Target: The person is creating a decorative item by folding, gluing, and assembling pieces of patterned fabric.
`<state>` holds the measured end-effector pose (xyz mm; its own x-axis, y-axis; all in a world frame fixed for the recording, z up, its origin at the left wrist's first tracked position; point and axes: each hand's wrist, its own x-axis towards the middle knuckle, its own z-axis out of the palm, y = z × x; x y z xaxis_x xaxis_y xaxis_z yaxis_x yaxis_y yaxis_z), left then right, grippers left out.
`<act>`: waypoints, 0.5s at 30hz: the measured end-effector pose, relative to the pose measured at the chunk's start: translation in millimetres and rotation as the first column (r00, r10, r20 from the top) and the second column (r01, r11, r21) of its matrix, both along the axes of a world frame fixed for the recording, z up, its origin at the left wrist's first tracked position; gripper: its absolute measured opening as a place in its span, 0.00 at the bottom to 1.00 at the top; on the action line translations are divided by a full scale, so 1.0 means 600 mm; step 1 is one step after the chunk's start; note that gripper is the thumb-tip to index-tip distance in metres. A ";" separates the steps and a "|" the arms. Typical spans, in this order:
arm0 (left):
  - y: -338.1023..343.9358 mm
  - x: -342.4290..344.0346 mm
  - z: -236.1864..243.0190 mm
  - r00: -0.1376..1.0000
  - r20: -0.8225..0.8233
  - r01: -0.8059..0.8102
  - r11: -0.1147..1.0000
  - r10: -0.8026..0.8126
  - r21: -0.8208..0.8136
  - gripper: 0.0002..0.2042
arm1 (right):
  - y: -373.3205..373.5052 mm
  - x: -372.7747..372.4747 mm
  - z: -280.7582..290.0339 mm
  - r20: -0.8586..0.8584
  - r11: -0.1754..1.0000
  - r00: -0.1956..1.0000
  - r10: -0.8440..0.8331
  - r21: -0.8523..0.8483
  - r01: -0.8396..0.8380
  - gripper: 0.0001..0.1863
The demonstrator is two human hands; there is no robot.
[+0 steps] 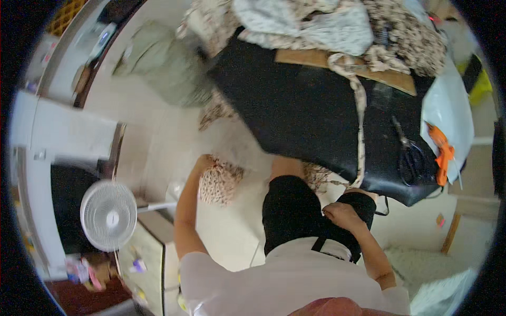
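Note:
My left hand point(205, 164) hangs out to the left, low beside the black-covered table point(295, 110), closed on the gathered top of a spotted cloth point(220, 185). The cloth is cream with dark spots and droops below my fingers. Over the thigh of my black shorts lies my right hand point(340, 215), its fingers curled; whatever they may hold is hidden. A narrow strip of spotted fabric point(361, 118) runs down across the table and over its near edge, above my right hand.
Scissors point(408, 158) and an orange glue gun point(443, 155) lie at the table's right. A wooden board point(303, 58) and heaped spotted fabric point(406, 34) are at the back. Left are an olive cloth-covered heap point(166, 63), a white fan point(109, 216) and a drawer cabinet point(145, 258).

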<state>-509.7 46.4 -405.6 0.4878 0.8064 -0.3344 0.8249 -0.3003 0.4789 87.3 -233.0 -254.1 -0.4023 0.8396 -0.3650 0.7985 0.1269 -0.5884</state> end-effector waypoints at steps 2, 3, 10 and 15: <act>0.068 0.049 -0.107 0.880 0.153 -0.414 0.883 0.450 -0.220 0.15 | -0.010 0.008 -0.007 0.000 0.999 1.000 0.017 0.036 -0.017 0.09; 0.102 0.039 -0.116 0.852 0.145 -0.523 0.825 0.503 0.212 0.16 | -0.006 0.008 0.003 0.000 0.998 1.000 -0.009 0.061 0.009 0.09; 0.107 0.231 -0.202 0.871 0.452 -0.371 0.862 0.193 0.345 0.19 | -0.019 0.024 0.200 -0.207 0.996 0.978 -0.035 0.073 0.051 0.11; -0.001 0.166 -0.167 0.775 0.632 -0.240 0.932 0.015 0.272 0.20 | 0.065 0.087 0.366 -0.536 0.976 0.844 0.014 0.192 0.106 0.08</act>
<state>-410.1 45.6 -505.6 0.3803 0.8799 0.2849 0.4308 -0.4412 0.7873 139.6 -194.0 -34.7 -0.4425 0.8935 0.0766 0.3781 0.2633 -0.8875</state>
